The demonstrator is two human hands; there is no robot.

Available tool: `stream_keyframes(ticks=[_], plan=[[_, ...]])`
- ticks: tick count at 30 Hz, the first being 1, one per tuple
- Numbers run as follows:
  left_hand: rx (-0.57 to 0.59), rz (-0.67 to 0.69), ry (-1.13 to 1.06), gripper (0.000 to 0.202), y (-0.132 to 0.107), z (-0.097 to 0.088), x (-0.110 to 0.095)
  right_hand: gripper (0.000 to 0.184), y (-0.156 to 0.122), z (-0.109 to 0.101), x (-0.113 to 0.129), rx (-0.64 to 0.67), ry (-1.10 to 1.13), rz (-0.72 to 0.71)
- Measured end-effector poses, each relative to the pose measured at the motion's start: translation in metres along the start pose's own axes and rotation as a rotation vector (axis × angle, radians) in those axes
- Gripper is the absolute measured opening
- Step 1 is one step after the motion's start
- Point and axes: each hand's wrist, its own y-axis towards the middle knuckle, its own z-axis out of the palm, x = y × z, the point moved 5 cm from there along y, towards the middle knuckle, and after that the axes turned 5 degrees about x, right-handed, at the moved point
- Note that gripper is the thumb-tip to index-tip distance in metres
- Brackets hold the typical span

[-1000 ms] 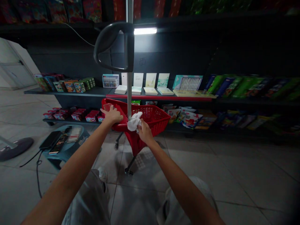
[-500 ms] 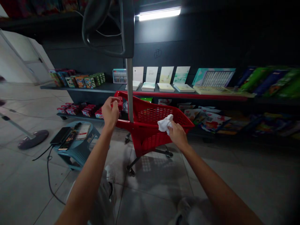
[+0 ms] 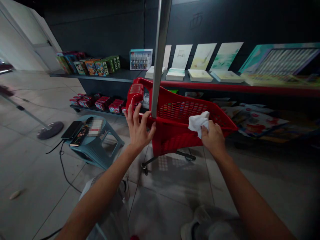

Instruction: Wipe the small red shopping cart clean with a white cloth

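Observation:
In front of me stands a red plastic shopping cart with a perforated basket and wheels at the bottom. My left hand is at its near left rim, just below the red handle end. The fingers there are spread and bent, their tips at the rim. A crumpled white cloth is pinched in my right hand, in front of the basket's near side. Whether the cloth touches the basket I cannot tell. A metal pole rises beside the left hand.
Behind the cart, a dark shelf bears boxes and upright cards, with bagged goods lower down. A blue-grey plastic stool at left carries a phone and a black device. Cables trail on the floor near a round stand base.
My left hand has moved from the handle end to the rim, its fingers spreading. The right hand still holds the cloth near the basket. The view has tilted down and come closer.

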Motion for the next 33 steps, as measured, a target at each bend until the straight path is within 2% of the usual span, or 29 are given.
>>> stream_keyframes(ticks=[6, 11, 14, 20, 23, 26, 33], plan=[[0.027, 0.005, 0.064, 0.057, 0.000, 0.001, 0.002, 0.031, 0.000, -0.003, 0.006, 0.077, -0.029, -0.029], [0.022, 0.036, 0.086, 0.065, 0.000, 0.005, 0.008, 0.041, -0.003, -0.013, 0.006, -0.006, -0.010, -0.092], [0.020, 0.040, 0.097, 0.065, 0.000, 0.005, 0.009, 0.045, -0.002, -0.020, -0.010, 0.004, -0.012, -0.084], [0.024, 0.056, 0.073, 0.061, 0.001, 0.003, 0.006, 0.048, -0.002, -0.044, -0.059, 0.024, -0.072, 0.035], [0.012, 0.055, 0.061, 0.057, 0.002, 0.002, 0.006, 0.047, -0.008, -0.047, -0.060, 0.043, -0.064, 0.119], [-0.005, 0.047, 0.060, 0.052, 0.004, 0.003, 0.005, 0.050, -0.017, -0.042, -0.031, -0.004, -0.013, 0.121], [-0.049, 0.019, 0.091, 0.053, 0.005, 0.008, -0.002, 0.053, -0.029, -0.023, 0.092, 0.005, 0.218, -0.170]])
